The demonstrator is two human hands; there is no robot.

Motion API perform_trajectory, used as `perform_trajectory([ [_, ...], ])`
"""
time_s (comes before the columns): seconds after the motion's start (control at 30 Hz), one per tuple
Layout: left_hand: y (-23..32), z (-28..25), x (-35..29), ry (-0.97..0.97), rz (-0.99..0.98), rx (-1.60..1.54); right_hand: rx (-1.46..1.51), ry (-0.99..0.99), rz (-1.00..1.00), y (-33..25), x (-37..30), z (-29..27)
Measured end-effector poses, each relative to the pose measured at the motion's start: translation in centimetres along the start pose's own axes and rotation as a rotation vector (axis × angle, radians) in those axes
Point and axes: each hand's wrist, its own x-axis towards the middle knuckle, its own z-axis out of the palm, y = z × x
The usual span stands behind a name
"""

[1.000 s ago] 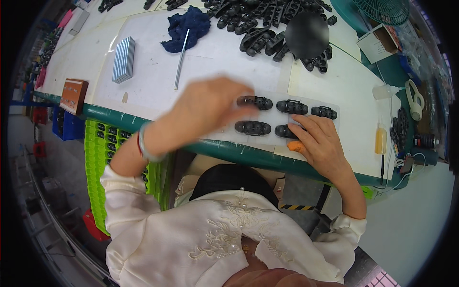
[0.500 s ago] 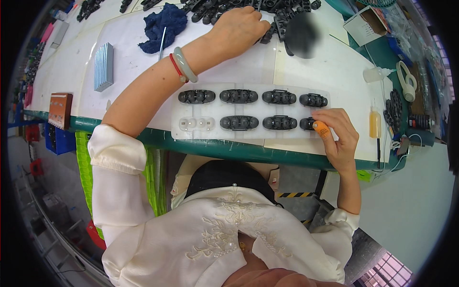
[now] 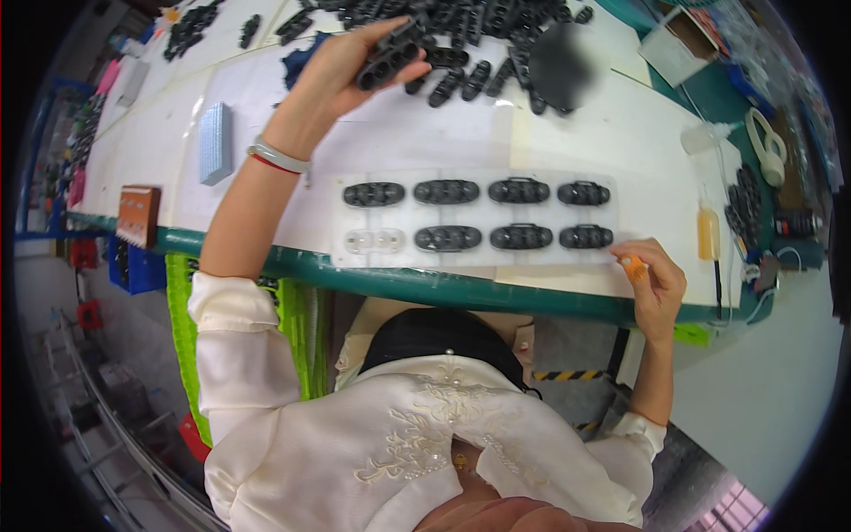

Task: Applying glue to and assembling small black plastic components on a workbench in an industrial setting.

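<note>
Head view, long black part (image 3: 390, 57), row of round hollows, gripped by left hand (image 3: 344, 71), right hand (image 3: 659, 282) loosely unclenched

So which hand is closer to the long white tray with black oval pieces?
Right hand: it's beside the tray's near right corner. The left hand is beyond its far edge, holding a long black piece.

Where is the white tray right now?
In the head view, the white tray lies along the table's green front edge, slightly right of centre, with the right hand at its right end.
</note>
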Motion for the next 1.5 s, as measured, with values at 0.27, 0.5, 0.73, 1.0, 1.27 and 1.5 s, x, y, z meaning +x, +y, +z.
perform_trajectory([
  [0.27,-1.2,2.0,-3.0,-0.236,-0.076,0.003,-0.045,-0.016,-0.105,-4.8,5.2,4.0],
  [0.5,-1.6,4.8,-5.2,-0.240,-0.085,-0.157,-0.564,0.010,-1.070,-5.7,14.8,10.4],
  [0.73,-0.4,-2.8,-8.2,-0.130,0.009,0.129,-0.039,-0.025,-0.463,-5.4,16.0,10.8],
  [1.0,-0.5,-3.8,-14.0,-0.138,0.003,0.504,-0.345,-0.070,-0.106,-3.7,17.5,9.0],
  [1.27,-3.2,-3.8,-15.3,-0.238,0.295,0.835,-0.244,-0.299,-0.217,-7.4,12.7,9.2],
  [1.5,-4.9,-3.6,-16.6,-0.267,0.524,0.950,-0.206,-0.301,-0.232,-8.7,7.4,7.0],
])
